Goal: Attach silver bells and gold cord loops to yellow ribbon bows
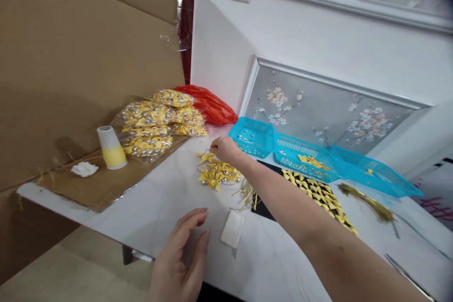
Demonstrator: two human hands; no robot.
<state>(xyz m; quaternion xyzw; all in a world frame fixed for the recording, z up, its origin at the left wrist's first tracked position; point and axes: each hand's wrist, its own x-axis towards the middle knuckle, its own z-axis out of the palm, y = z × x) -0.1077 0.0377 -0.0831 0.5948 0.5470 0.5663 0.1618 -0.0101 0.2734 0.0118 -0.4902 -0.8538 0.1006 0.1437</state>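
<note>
My right hand [225, 149] reaches across the table with its fingers closed, just above a pile of yellow ribbon bows [215, 173] with silvery beads and thin wire stems. Whatever its fingertips pinch, if anything, is hidden; one bow lies right under them. Near the front edge, my left hand [182, 257] is held with thumb and fingers apart and nothing between them. A small white block [232, 229] rests to its right. Loose gold ties [247, 194] lie beside the pile, next to a black board [264, 205] carrying rows of yellow bows [320, 196].
Clear bags of beaded bows [159, 120] are stacked at the back left by a red plastic bag [212, 104]. A thread cone [112, 148] stands on cardboard. Blue baskets [252, 137] line the wall. A bundle of gold ties [370, 203] and scissors [406, 273] lie at right.
</note>
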